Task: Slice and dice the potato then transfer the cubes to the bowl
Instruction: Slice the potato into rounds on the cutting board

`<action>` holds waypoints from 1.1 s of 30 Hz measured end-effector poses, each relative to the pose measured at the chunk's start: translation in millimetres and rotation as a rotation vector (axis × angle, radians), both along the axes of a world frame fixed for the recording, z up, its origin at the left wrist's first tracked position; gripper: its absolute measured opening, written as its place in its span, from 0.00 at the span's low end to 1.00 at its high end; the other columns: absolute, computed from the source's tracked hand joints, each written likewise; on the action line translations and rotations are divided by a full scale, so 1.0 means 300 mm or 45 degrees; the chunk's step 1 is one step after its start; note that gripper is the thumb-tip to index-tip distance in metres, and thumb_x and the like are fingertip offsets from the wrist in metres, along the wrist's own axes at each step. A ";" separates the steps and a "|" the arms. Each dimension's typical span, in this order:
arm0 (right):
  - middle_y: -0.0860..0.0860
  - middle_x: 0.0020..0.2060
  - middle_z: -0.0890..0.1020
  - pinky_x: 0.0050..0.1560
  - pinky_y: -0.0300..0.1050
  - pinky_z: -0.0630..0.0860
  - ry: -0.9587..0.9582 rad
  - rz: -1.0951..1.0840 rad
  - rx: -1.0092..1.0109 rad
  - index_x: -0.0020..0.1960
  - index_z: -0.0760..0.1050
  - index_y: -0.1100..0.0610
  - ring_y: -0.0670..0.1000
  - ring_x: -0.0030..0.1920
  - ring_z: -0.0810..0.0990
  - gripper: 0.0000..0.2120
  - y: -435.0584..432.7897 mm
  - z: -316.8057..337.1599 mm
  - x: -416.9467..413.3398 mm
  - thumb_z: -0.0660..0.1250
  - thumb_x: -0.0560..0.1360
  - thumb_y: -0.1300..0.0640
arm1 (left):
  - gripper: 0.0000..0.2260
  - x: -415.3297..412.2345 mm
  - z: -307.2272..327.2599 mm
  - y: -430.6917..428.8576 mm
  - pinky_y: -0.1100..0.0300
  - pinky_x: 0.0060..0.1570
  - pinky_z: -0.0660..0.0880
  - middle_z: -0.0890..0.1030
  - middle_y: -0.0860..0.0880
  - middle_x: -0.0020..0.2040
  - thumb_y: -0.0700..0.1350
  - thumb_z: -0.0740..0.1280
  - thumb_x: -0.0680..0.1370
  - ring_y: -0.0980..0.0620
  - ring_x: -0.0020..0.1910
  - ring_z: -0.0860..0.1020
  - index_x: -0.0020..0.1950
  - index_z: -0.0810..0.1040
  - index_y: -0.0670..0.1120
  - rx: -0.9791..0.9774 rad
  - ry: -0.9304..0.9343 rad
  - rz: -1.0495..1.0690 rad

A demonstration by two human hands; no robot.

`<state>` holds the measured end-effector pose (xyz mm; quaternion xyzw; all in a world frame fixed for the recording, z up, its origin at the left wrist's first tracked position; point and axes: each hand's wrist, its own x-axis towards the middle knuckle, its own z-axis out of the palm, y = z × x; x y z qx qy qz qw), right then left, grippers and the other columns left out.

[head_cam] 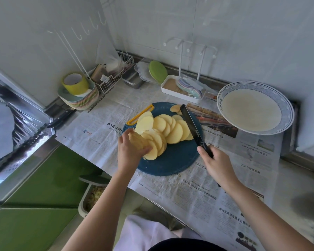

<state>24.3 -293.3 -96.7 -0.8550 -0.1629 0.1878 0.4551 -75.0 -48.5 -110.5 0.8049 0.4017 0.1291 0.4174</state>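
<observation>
Midway through: left hand (130, 148) grips stacked potato slices (161, 131) on the cutting board (172, 160) — right hand (217, 164) holds the knife (192, 124); squaring the stack first should give even cubes.

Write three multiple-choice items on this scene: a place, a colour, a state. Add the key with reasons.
1. Where is the bowl? A) right of the cutting board B) on the board C) on the floor
2. The cutting board's colour? A) red B) dark blue C) white
3. The potato's state? A) whole B) diced C) round slices
Key: 1 A, it stands on the newspaper right of the board; 2 B, blue shows around the slices; 3 C, slices fan out from the left hand towards the knife that the right hand holds.
</observation>
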 end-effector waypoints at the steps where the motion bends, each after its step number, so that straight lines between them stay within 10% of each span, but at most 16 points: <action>1: 0.47 0.23 0.68 0.23 0.36 0.60 0.002 0.002 0.000 0.34 0.68 0.54 0.43 0.22 0.63 0.18 0.001 -0.001 -0.001 0.62 0.79 0.47 | 0.38 0.000 0.004 -0.001 0.50 0.47 0.74 0.65 0.49 0.69 0.48 0.80 0.64 0.45 0.60 0.71 0.69 0.65 0.54 -0.005 -0.011 -0.004; 12: 0.47 0.23 0.67 0.24 0.40 0.62 0.011 -0.048 0.011 0.34 0.67 0.57 0.44 0.22 0.64 0.20 -0.014 0.000 0.020 0.62 0.79 0.46 | 0.35 0.014 0.094 0.005 0.64 0.38 0.67 0.68 0.48 0.66 0.46 0.78 0.67 0.51 0.56 0.70 0.70 0.64 0.53 -0.118 -0.182 0.061; 22: 0.48 0.24 0.67 0.21 0.36 0.59 0.028 -0.179 0.014 0.36 0.69 0.58 0.43 0.21 0.63 0.20 -0.121 -0.016 0.042 0.62 0.78 0.45 | 0.42 0.229 0.140 -0.251 0.54 0.54 0.75 0.65 0.47 0.68 0.52 0.78 0.66 0.47 0.61 0.70 0.74 0.57 0.55 0.686 0.543 -1.520; 29: 0.48 0.24 0.67 0.22 0.34 0.59 -0.021 -0.219 -0.040 0.36 0.71 0.61 0.42 0.21 0.62 0.21 -0.175 -0.039 0.049 0.62 0.78 0.44 | 0.41 0.310 0.052 -0.283 0.54 0.58 0.70 0.64 0.45 0.69 0.54 0.75 0.69 0.45 0.66 0.65 0.77 0.57 0.51 0.935 0.738 -1.787; 33: 0.48 0.24 0.68 0.22 0.35 0.59 0.033 -0.208 -0.004 0.38 0.72 0.63 0.42 0.21 0.63 0.23 -0.174 -0.057 0.059 0.61 0.78 0.43 | 0.22 0.374 0.096 -0.319 0.57 0.53 0.71 0.70 0.49 0.65 0.53 0.67 0.77 0.49 0.64 0.68 0.70 0.69 0.49 0.871 0.472 -1.616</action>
